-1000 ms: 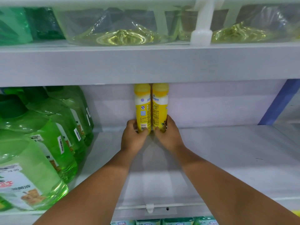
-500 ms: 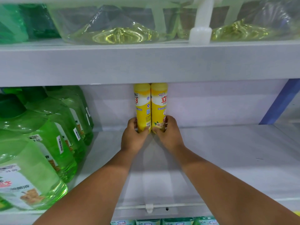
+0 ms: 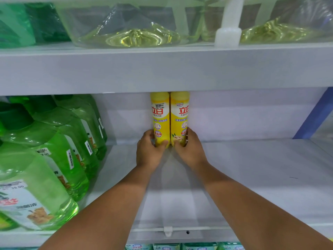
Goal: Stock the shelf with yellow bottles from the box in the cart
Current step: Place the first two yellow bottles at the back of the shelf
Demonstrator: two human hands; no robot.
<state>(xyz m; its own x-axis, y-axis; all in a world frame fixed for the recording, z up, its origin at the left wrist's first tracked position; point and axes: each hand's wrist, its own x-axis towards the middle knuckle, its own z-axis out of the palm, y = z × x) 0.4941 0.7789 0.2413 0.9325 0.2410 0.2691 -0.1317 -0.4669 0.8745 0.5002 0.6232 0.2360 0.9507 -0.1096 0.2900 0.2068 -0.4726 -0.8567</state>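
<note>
- Two yellow dish-soap bottles, left bottle [image 3: 160, 120] and right bottle [image 3: 179, 119], upright and touching, at the back of the white shelf [image 3: 252, 170].
- Left hand [image 3: 148, 153]: fingers wrapped round the left bottle's base.
- Right hand [image 3: 191, 150]: fingers wrapped round the right bottle's base.
- Green detergent jugs [image 3: 59, 150]: left of the yellow pair, well apart.
</note>
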